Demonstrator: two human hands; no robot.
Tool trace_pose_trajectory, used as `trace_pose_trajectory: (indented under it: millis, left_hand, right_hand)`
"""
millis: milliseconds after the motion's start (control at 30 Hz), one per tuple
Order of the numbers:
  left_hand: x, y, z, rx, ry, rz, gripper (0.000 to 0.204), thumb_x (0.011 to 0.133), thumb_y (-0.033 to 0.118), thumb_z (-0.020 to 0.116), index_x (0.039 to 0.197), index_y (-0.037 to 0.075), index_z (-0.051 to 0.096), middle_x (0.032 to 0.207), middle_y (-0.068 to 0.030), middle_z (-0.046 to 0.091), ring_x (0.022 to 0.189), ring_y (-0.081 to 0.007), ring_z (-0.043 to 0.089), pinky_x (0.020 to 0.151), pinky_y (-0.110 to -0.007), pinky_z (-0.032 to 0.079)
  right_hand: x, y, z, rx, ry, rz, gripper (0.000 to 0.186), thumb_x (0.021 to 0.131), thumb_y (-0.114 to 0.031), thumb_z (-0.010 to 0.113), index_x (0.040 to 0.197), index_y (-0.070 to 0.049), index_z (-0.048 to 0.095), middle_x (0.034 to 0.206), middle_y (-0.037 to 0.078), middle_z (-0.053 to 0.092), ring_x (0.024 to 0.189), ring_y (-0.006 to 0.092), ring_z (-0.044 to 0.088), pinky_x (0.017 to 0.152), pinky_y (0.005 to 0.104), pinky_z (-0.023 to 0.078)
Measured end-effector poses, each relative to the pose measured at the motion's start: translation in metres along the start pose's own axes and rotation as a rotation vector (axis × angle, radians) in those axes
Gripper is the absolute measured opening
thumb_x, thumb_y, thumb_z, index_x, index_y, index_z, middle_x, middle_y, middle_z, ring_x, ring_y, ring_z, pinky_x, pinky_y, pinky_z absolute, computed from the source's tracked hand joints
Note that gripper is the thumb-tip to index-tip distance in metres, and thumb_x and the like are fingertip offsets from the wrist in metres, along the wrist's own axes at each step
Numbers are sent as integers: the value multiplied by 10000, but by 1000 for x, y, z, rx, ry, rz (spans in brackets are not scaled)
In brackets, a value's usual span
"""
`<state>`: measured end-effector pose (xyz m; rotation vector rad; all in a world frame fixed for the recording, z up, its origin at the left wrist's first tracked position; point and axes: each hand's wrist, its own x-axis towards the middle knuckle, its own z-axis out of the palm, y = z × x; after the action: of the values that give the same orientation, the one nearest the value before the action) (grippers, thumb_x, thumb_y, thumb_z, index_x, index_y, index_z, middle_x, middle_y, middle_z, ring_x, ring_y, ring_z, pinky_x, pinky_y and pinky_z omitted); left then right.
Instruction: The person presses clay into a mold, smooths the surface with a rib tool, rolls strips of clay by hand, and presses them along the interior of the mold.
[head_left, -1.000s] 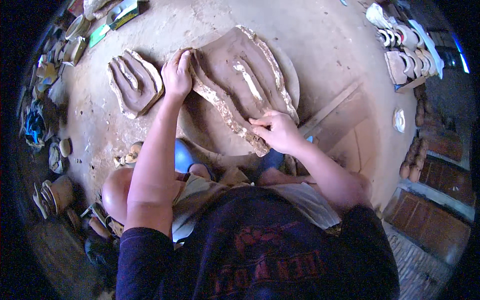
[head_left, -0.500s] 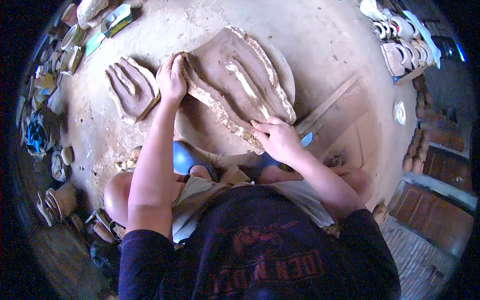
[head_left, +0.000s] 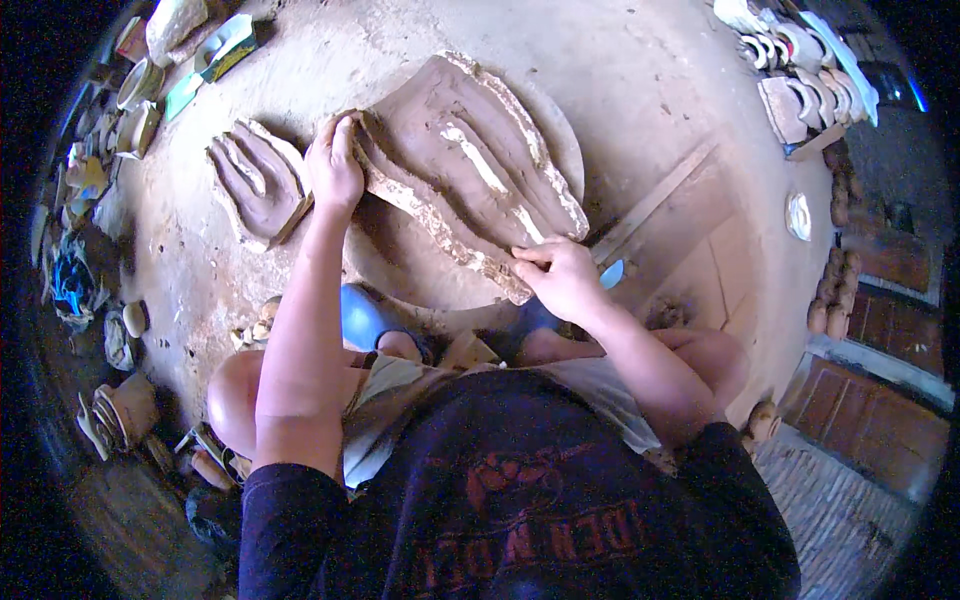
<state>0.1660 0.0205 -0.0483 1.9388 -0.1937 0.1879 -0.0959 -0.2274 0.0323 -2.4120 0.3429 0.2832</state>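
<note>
A large brown clay piece (head_left: 470, 105) with raised, crusted whitish rims and a pale ridge down its middle lies aslant before me, over a round disc (head_left: 400, 262). My left hand (head_left: 336, 172) is closed over its upper left corner, fingers hooked over the rim. At the near end, my right hand (head_left: 562, 278) grips the edge between thumb and fingers, some of which are hidden beneath. Left of my left hand, a smaller clay piece (head_left: 275, 205) of similar shape rests on the floor.
A small light-blue object (head_left: 612, 275) lies just beyond my right hand, near a wooden strip (head_left: 655, 203). Curved clay pieces (head_left: 815, 100) stand at the far right. Bowls, bags and stones crowd the left side. My blue footwear (head_left: 368, 320) is close below the disc.
The large clay piece's far end has shifted slightly left, along with my left hand. Both hands keep their hold; the whole view has moved a little.
</note>
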Motion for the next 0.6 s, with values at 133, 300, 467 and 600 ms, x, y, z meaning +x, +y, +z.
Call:
trace_pose_trajectory:
  millis: [133,300,467,600]
  left_hand:
    - [1,6,3,-26,-4,6,381,1035,262,487,1167,-14,714,1068,-224,737,1022,-340,706,930,-392,513]
    - [-4,4,-1,-49,9,-27,371,1037,237,494,1172,-35,707,1079,-224,736,1030,-315,703,937,-383,509]
    - [-5,8,-3,-20,5,6,370,1040,232,491,1197,-37,692,1085,-205,738,1041,-294,695,952,-367,498]
    - [-6,14,1,-75,-1,-69,379,1047,245,487,1196,-38,689,1130,-189,729,1074,-293,676,984,-367,482]
  right_hand:
    - [-14,0,2,-39,98,-92,301,901,-183,732,1161,-34,758,891,159,691,841,316,682,761,396,549]
    - [-18,0,0,3,81,-100,262,900,-191,741,1123,-56,769,1014,180,698,901,353,705,801,424,567]
    - [-31,4,5,9,84,-84,285,905,-180,740,1146,-28,754,1062,216,696,937,369,702,824,423,568]
    - [-30,9,-1,80,64,-74,277,901,-189,746,1114,-13,761,1085,227,709,986,366,699,856,415,571]
